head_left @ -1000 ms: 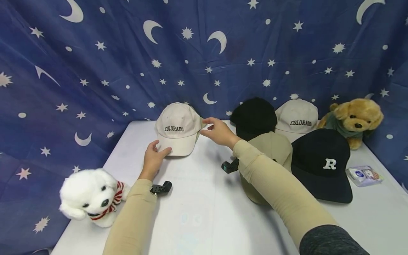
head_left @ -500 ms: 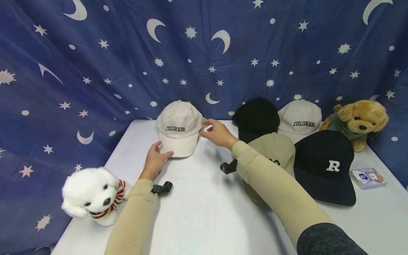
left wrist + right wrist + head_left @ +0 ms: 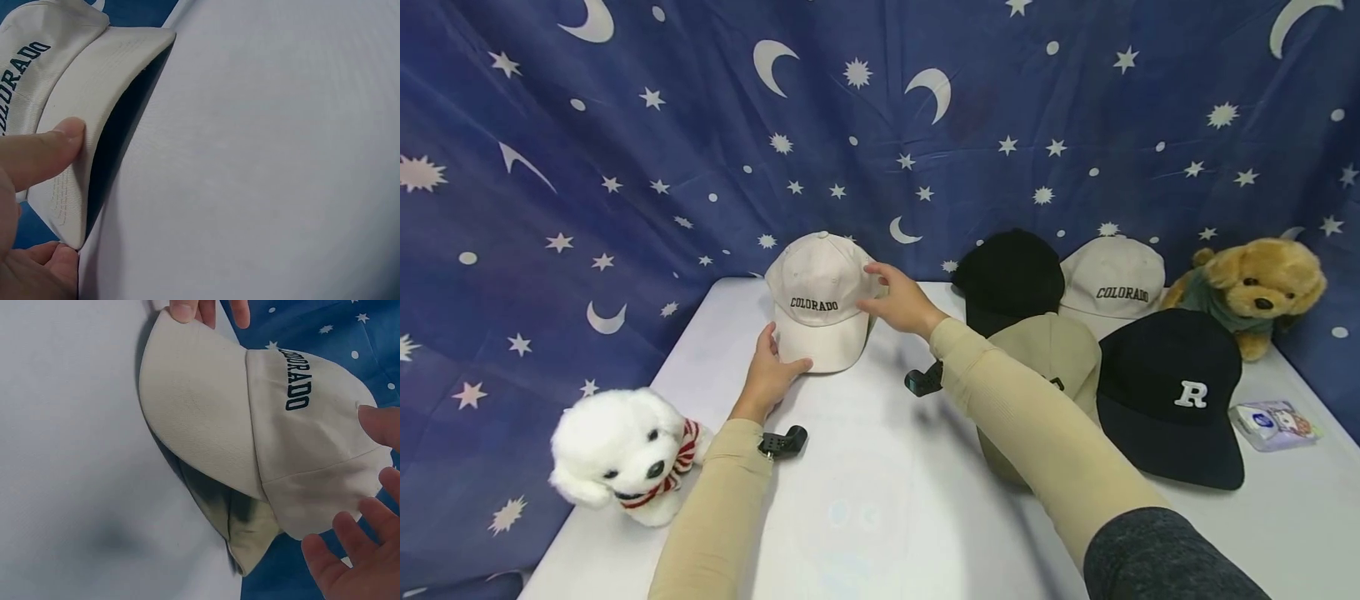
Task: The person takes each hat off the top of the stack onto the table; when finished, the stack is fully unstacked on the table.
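Observation:
A cream baseball cap (image 3: 820, 292) with COLORADO lettering stands at the back of the table, brim toward me. Under it, a khaki cap (image 3: 253, 540) pokes out on the right side. My left hand (image 3: 766, 372) holds the cream cap's brim by its left corner, thumb on top and fingertips at the edge in the left wrist view. On the other side, my right hand (image 3: 904, 302) is at the crown, its thumb over the front panel and its fingers spread loosely along the side in the right wrist view.
Right of the hands stand a black cap (image 3: 1011, 279), another cream COLORADO cap (image 3: 1112, 275), a khaki cap (image 3: 1048, 350) partly behind my right arm, and a black R cap (image 3: 1172, 400). Plush dogs, one white (image 3: 617, 450) and one brown (image 3: 1262, 279), flank them. A small packet (image 3: 1276, 425) lies far right.
My right hand has shifted left from beside the cap onto its crown. The left hand stays at the brim. The whole scene has slid slightly as the head view turned.

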Motion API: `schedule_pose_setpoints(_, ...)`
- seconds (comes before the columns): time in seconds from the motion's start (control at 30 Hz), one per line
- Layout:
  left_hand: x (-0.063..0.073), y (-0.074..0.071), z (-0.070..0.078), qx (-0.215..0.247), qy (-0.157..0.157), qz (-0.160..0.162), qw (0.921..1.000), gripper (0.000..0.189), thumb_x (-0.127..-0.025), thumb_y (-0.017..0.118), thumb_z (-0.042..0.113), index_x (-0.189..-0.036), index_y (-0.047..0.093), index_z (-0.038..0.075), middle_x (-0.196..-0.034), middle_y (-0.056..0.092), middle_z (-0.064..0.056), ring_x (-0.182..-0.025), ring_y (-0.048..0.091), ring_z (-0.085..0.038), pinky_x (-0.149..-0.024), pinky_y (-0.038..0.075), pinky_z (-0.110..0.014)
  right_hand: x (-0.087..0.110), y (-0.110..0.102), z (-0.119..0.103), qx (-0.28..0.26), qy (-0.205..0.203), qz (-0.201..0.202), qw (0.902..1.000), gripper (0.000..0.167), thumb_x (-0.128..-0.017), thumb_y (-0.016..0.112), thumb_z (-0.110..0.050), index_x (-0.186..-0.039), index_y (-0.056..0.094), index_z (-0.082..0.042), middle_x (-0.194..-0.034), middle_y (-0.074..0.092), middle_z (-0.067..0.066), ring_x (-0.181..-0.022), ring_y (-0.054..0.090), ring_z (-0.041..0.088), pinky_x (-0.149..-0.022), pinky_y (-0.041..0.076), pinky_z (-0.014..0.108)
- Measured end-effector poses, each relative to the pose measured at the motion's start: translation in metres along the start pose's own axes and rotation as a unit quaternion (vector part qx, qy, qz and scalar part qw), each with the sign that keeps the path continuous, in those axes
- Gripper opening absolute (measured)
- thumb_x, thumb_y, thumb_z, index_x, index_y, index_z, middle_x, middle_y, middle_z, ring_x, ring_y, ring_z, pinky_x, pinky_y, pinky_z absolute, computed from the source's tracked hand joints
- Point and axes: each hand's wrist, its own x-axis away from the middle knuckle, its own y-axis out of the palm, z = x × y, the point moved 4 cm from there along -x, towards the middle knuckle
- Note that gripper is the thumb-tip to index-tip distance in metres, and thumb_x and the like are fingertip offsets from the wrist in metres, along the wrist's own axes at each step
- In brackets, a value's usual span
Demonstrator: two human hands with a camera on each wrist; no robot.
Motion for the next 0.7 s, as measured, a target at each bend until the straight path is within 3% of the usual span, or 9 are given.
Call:
schedule_pose_setpoints(0.33,-0.002,0.001,0.0,-0.013,0.006,-0.011,0.9998,0.104,-0.089,0.074,0.009,-0.162,0.001,0.017,-0.163,0.013,-0.023,-0.15,0.015,-0.036,-0.12,0.015,-0.045,-0.006,0.01,-0.011,-0.008,-0.036,-0.044,0.9984,0.072,-0.096,0.067,-0.017,-0.156,0.03,-0.005,-0.158,0.035,0.01,-0.144,0.032,0.026,-0.116,0.028,0.035)
schedule_pose_setpoints(0.47,-0.002,0.002,0.0,-0.011,0.01,-0.016,0.9998,0.104,-0.089,0.074,0.008,-0.162,0.0,0.017,-0.164,0.011,-0.023,-0.15,0.013,-0.035,-0.12,0.013,-0.045,-0.004,0.011,-0.016,-0.019,-0.043,-0.043,0.998,0.075,-0.095,0.069,-0.018,-0.157,0.028,-0.012,-0.156,0.036,0.014,-0.143,0.034,0.027,-0.115,0.031,0.04)
schedule_pose_setpoints(0.57,-0.001,0.002,0.001,-0.009,0.015,-0.019,0.9997,0.103,-0.089,0.073,0.008,-0.162,0.001,0.016,-0.164,0.01,-0.022,-0.15,0.012,-0.035,-0.12,0.013,-0.045,-0.003,0.013,-0.019,-0.015,-0.056,-0.039,0.9976,0.071,-0.094,0.069,-0.016,-0.155,0.033,-0.014,-0.154,0.038,0.015,-0.141,0.037,0.03,-0.113,0.034,0.044)
schedule_pose_setpoints(0.7,-0.001,0.002,0.001,0.012,0.011,-0.028,0.9995,0.099,-0.089,0.072,0.007,-0.162,0.006,0.013,-0.164,0.009,-0.022,-0.151,0.01,-0.035,-0.121,0.012,-0.044,-0.001,0.015,-0.022,0.016,-0.078,-0.038,0.9961,0.056,-0.095,0.066,-0.016,-0.147,0.048,-0.008,-0.152,0.042,0.013,-0.136,0.042,0.032,-0.111,0.036,0.04)
